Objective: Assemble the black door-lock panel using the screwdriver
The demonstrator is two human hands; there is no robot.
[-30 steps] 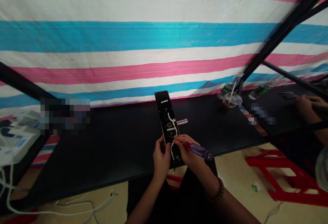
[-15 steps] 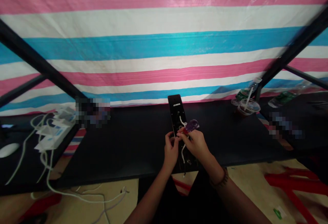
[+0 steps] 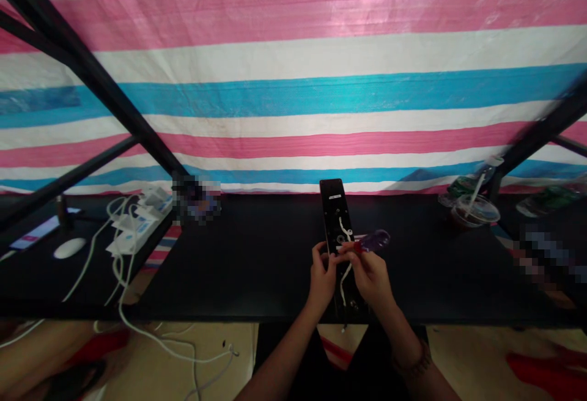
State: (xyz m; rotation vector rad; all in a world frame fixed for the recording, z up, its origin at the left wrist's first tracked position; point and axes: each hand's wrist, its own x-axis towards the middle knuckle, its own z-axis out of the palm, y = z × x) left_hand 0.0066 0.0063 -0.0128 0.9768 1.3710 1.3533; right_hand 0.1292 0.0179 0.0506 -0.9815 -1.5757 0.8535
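Though stiff and likely heavy, lock plate [image 3: 334,213] best held by its edge, as by the curled left hand [image 3: 322,277]; screwdriver [image 3: 373,241] gripped in the closed right hand [image 3: 369,277].

One left hand [image 3: 321,280], one right hand [image 3: 369,279], one screwdriver [image 3: 374,241] and one door lock panel [image 3: 334,210].

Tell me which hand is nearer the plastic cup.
Right. The right hand is closer, to the left of the plastic cup; the left hand lies further left, beyond the right hand.
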